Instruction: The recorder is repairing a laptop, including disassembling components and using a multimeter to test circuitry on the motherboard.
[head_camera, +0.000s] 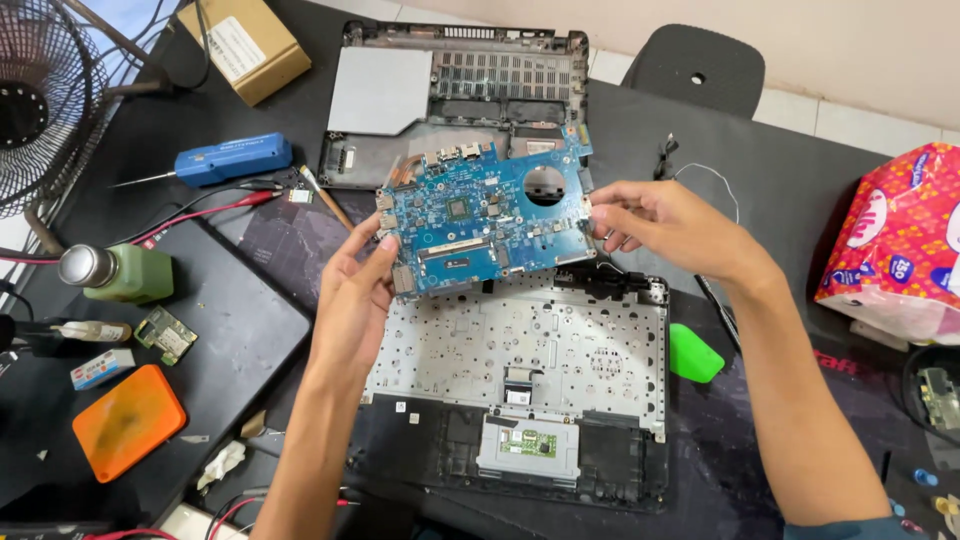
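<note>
Hands hold a blue laptop motherboard (485, 222) lifted above the black table (790, 190), just past the centre of the view toward 12 o'clock. The left hand (352, 300) has its grip closed on the board's lower left edge, thumb on the face and fingers behind it; the right hand (660, 225) has its grip closed on the right edge, pinching it with thumb and fingertips. The board is tilted slightly, its round fan cutout toward 1 o'clock. Directly beneath it, toward 6 o'clock, lies the opened laptop palmrest shell (520, 385), silver keyboard backplate upward, with the touchpad board near its lower edge. Beyond the motherboard, at 12 o'clock, rests the laptop bottom cover (400, 100), inside facing up. A green plastic pry tool (693, 353) lies just beside the shell at 3 o'clock. At 10 o'clock sits a blue electric screwdriver (230, 160), and farther out a cardboard box (245, 45). At 9 o'clock stands a green bottle (125, 272) with a metal cap, near a small green circuit module (166, 335). An orange case (128, 420) lies at 8 o'clock. A red patterned tissue pack (895, 250) sits at 3 o'clock, well apart from the hands.
</note>
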